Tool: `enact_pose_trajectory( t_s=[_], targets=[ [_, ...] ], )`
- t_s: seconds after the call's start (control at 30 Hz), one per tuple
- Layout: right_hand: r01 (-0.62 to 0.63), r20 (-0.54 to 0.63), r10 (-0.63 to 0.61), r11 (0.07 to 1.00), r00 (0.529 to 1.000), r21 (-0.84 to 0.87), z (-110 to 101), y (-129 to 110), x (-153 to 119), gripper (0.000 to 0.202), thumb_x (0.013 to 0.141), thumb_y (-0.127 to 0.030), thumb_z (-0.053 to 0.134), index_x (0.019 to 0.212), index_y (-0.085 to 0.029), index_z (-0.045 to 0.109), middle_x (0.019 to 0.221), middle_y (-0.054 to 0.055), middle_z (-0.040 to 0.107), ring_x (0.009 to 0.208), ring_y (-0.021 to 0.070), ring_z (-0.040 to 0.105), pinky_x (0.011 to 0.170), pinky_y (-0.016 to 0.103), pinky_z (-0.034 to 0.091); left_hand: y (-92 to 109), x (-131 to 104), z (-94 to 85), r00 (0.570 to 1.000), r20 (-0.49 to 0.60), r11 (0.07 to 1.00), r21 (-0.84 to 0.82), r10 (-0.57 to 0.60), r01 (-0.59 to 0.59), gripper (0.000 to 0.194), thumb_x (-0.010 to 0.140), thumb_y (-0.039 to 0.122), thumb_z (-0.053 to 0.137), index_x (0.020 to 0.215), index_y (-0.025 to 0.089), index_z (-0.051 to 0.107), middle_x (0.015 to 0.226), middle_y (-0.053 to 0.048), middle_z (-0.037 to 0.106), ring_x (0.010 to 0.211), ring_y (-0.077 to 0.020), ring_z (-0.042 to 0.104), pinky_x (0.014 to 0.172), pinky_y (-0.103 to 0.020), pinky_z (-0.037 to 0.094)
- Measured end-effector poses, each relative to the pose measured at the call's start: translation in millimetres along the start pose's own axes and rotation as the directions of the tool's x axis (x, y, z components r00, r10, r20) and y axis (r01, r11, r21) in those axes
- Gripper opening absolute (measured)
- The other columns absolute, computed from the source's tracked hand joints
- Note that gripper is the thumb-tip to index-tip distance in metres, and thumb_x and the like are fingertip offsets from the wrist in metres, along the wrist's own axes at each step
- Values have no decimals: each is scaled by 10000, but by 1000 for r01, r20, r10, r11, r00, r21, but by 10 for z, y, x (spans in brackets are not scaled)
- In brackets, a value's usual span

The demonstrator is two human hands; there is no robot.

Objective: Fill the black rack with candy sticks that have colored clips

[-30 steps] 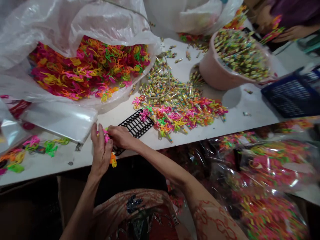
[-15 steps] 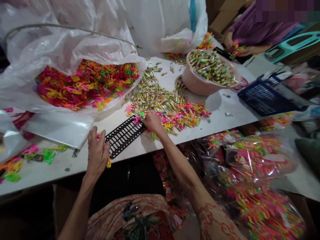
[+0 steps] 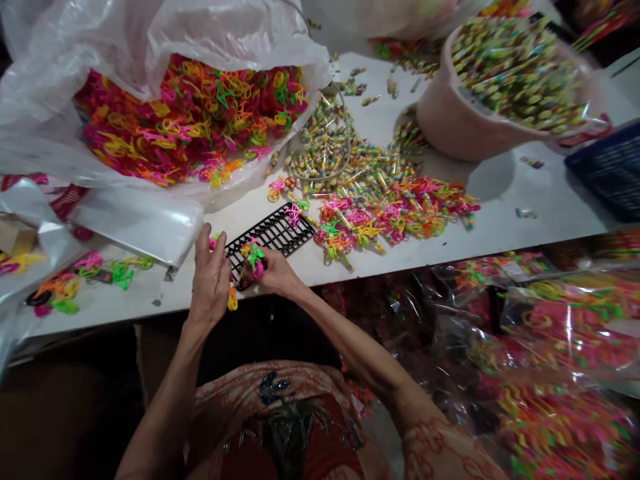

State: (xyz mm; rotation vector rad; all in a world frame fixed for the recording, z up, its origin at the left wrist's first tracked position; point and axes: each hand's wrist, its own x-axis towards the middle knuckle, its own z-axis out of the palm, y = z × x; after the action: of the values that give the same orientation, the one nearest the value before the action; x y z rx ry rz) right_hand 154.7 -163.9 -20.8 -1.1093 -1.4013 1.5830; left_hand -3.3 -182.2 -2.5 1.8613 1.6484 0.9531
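While the right hand (image 3: 280, 275) pinched a plastic cluster (image 3: 256, 256) over the black rack (image 3: 300, 236), the left hand (image 3: 207, 290) lay at the rack's left end, its grip indeterminable. The cluster appeared light, flexible and durable, best pinched at its middle.

Blk slotted rack (image 3: 275, 235) lies angled on wht tbl (image 3: 395, 270), pink pc (image 3: 293, 215) at R end, grn/pink pcs (image 3: 255, 259) nr L end.
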Motion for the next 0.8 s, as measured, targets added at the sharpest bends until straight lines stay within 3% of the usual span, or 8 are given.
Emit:
enact_pose_trajectory(
  t_s=[0.13,0.27,0.43,0.53,0.6,0.63,0.7,0.8],
  targets=[
    [100,114,-67,943,991,-316,-16,5,-15,87,703,-134,566,690,-181,494,655,-50,487,632,107,450,601,216,333,14,-12,9,1000,18,1000,13,-1,0,482,974,389,364,1449,322,407,1622,-44,199,1494,-227,186,1205,-474,209],
    [193,236,-47,741,971,-643,65,-47,-65,110,776,-111,573,877,-155,584,880,44,615,747,157,543,656,250,369,44,0,20,999,27,999,41,17,-18,492,973,383,375,1461,324,382,1626,-42,193,1500,-229,163,1205,-488,207],
    [268,358,26,613,933,-743,37,-231,14,232,836,-145,562,1060,-154,622,1049,79,647,857,175,595,709,259,430,35,63,-56,995,64,990,117,71,-78,497,945,395,451,1423,261,449,1597,-99,268,1479,-262,234,1192,-503,246],
    [105,158,53,543,986,-833,-415,-421,113,264,832,-117,559,1075,-149,656,1032,80,657,903,178,616,784,263,450,7,88,-125,990,55,980,144,130,-137,449,949,384,444,1378,267,503,1579,-89,312,1464,-277,269,1192,-522,243],
    [-195,-177,80,359,981,-913,-774,-530,174,253,877,-130,486,1032,-132,685,1094,138,642,938,225,632,799,311,456,-6,95,-151,989,34,973,178,146,-150,448,946,396,448,1376,284,504,1601,-65,270,1481,-306,211,1199,-554,196],
    [-279,-260,103,272,960,-921,-923,-563,203,253,882,-143,481,1016,-123,695,1120,165,632,969,254,634,810,334,454,-10,97,-154,989,27,970,193,145,-147,452,945,403,449,1380,292,500,1611,-54,246,1488,-320,181,1202,-567,170],
    [-342,-320,152,161,935,-926,-1110,-581,251,267,882,-139,465,995,-120,706,1112,193,631,998,287,635,812,355,450,-14,103,-140,991,28,971,201,128,-131,458,944,404,444,1386,297,496,1615,-48,237,1492,-327,164,1205,-574,150],
    [-323,-297,164,163,941,-932,-1139,-530,268,268,852,-109,468,974,-137,705,1069,183,646,985,278,639,791,337,442,-11,106,-100,995,24,984,147,101,-103,456,941,388,443,1383,291,501,1591,-58,298,1480,-290,224,1212,-536,188]
  ],
)
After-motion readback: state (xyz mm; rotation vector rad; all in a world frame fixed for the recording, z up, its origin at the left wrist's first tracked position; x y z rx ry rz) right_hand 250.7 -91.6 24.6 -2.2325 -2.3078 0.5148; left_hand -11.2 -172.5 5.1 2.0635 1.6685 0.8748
